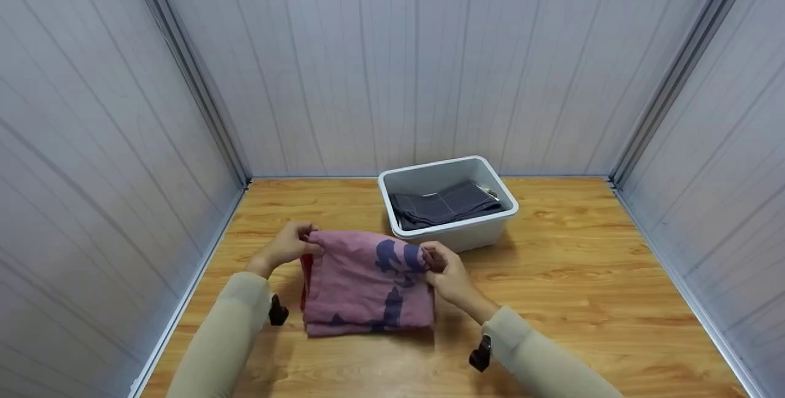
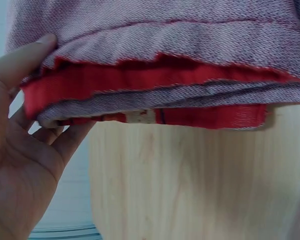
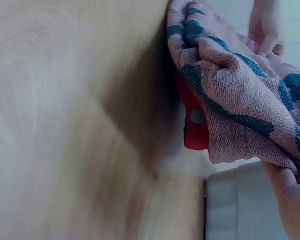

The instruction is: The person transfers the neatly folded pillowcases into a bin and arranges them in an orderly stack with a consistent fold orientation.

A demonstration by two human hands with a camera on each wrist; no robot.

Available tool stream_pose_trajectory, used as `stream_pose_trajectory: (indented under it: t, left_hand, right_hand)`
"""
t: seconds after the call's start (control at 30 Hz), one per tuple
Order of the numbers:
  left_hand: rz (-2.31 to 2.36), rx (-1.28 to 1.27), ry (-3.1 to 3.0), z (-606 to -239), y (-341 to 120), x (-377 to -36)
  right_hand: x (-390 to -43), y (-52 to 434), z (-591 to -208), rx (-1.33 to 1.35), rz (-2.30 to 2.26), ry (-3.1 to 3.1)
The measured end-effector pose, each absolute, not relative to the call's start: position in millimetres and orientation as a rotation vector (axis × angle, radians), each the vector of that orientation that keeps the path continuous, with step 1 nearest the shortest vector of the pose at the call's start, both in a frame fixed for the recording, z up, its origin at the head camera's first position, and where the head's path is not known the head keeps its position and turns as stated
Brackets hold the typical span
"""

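A folded pink cloth (image 1: 362, 281) with dark blue shapes is held up by its far edge, in front of a bin. My left hand (image 1: 288, 248) pinches its far left corner. In the left wrist view the thumb of the left hand (image 2: 25, 145) lies over several layers, with the fingers beneath; red fabric (image 2: 140, 75) shows between them. The far right corner is gripped by my right hand (image 1: 451, 275). Red fabric (image 3: 195, 120) with a pale round spot also hangs under the cloth in the right wrist view, where the right hand (image 3: 292, 200) is partly cut off.
Behind the cloth stands a light grey plastic bin (image 1: 454, 226) holding a folded dark grey cloth (image 1: 444, 202). A small shiny item (image 1: 489, 191) lies at its right inside. The wooden tabletop (image 1: 589, 287) is bounded by pale panel walls (image 1: 392, 67) at the back and both sides.
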State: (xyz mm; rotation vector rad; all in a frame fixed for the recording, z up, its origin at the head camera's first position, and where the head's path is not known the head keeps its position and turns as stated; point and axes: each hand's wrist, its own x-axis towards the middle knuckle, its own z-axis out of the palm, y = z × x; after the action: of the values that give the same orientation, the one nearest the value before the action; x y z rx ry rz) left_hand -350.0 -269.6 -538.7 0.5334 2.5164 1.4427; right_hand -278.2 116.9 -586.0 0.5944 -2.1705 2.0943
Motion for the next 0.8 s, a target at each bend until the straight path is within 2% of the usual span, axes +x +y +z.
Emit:
stream_pose_trajectory:
  t: [0.5, 0.8]
  left_hand:
    - [1.686, 0.179, 2.171, -586, -266, -327]
    - [1.640, 0.255, 2.178, -603, -260, -323]
  right_hand:
    - [-285, 139, -594, 0.511, 2.120, -2.075]
    - [-284, 140, -594, 0.448, 2.141, -2.081]
